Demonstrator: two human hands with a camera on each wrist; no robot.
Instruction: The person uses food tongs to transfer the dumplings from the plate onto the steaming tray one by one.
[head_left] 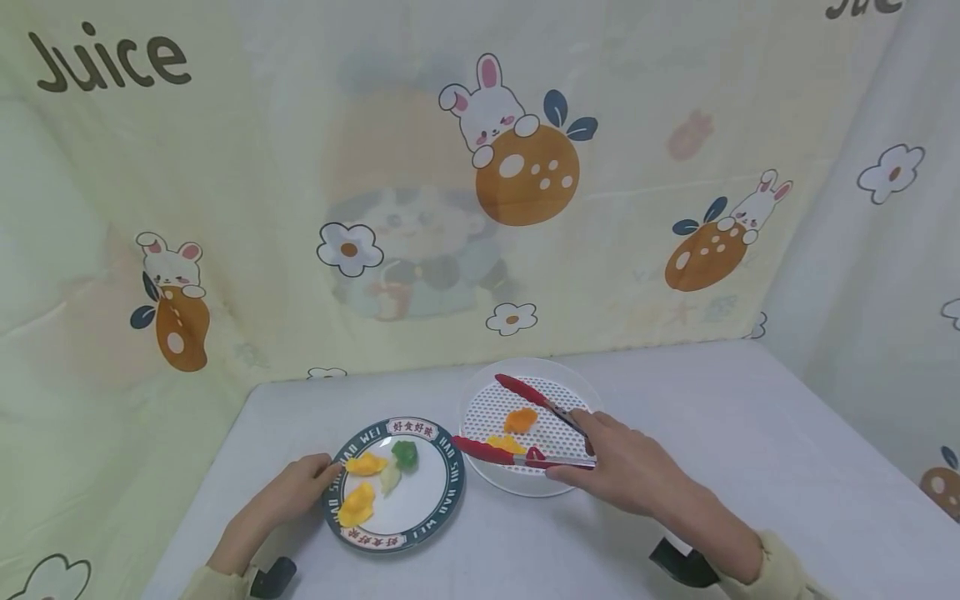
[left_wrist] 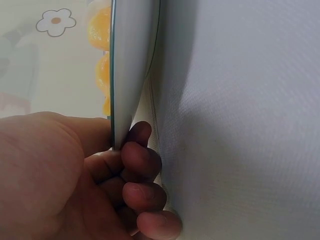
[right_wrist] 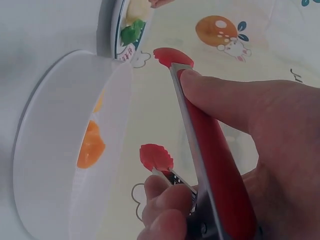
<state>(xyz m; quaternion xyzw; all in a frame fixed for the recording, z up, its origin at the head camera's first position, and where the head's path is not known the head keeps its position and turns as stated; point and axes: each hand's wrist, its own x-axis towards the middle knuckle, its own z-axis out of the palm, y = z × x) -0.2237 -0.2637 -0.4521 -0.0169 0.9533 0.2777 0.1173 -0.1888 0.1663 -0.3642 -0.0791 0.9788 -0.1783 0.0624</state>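
Observation:
My left hand (head_left: 300, 487) pinches the left rim of a plate (head_left: 416, 508) with a dark green border; the left wrist view shows the thumb above and the fingers beneath. On the plate lie two yellow dumpling-shaped pieces (head_left: 357, 505), a green piece (head_left: 405, 455) and a pale one (head_left: 390, 477). My right hand (head_left: 630, 467) grips red-tipped tongs (head_left: 558, 461), whose arms are spread apart with nothing between the tips. The tongs are over a round white strainer tray (head_left: 480, 408) holding an orange piece (head_left: 521, 420) and a yellow piece (head_left: 507, 443).
Plate and strainer tray stand side by side on a table with a white cloth (head_left: 675, 400). Behind hangs a pale curtain (head_left: 262, 167) printed with rabbits, fruit and flowers. Dark wrist bands (head_left: 684, 564) are on both arms.

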